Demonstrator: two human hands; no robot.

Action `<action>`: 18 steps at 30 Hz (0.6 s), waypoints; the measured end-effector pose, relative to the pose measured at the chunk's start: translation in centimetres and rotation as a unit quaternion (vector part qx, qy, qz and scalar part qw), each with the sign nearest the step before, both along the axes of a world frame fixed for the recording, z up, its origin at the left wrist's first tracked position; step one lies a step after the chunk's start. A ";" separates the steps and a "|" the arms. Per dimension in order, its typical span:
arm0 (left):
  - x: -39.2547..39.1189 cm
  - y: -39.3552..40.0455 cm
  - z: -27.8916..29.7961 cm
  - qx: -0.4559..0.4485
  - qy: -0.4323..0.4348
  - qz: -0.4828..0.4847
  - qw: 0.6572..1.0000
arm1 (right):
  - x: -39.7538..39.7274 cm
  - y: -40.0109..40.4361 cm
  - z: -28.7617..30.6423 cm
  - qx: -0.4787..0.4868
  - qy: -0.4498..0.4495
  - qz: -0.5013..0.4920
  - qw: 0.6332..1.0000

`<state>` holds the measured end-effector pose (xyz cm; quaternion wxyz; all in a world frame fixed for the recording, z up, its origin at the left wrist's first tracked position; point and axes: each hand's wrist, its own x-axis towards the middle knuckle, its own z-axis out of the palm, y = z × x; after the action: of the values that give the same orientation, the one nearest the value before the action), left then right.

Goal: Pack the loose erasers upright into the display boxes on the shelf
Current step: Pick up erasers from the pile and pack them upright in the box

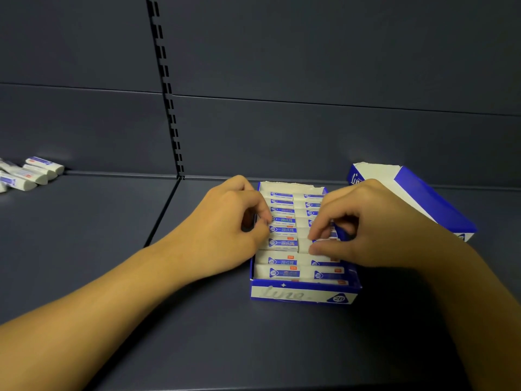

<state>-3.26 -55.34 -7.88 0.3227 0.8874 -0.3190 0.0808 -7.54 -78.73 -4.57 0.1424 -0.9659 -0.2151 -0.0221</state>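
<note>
Mid-pack: left hand (225, 221) fingers curl on the display box (303, 294) left wall mid-shelf, right hand (363, 227) pinches an eraser (321, 244) into the right row; next probably fetch loose erasers (25, 174) from the shelf's far-left edge.

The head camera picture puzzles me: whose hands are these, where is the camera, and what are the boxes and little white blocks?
No machine here: a person wears a camera on the head, looking down at their own two hands. The left hand and right hand reach into an open blue box on a dark shelf, fingers curled on erasers standing in two rows inside. A second box sits tilted behind on the right. More loose erasers lie far left, still to be packed.
</note>
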 end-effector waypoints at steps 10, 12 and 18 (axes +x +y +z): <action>-0.1 0.0 -0.2 0.004 -0.012 -0.008 1.000 | 0.1 -0.2 -0.2 0.005 -0.004 0.013 1.000; -0.1 -0.1 -0.3 0.005 -0.015 -0.009 1.000 | 0.2 -0.2 -0.3 0.003 -0.009 0.013 1.000; 0.1 0.0 -0.4 0.000 -0.017 -0.009 1.000 | 0.2 -0.5 -0.5 0.013 -0.019 0.036 0.999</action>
<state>-3.20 -55.38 -8.27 0.3178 0.8832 -0.3321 0.0929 -7.32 -79.19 -5.08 0.1518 -0.9550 -0.2520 -0.0377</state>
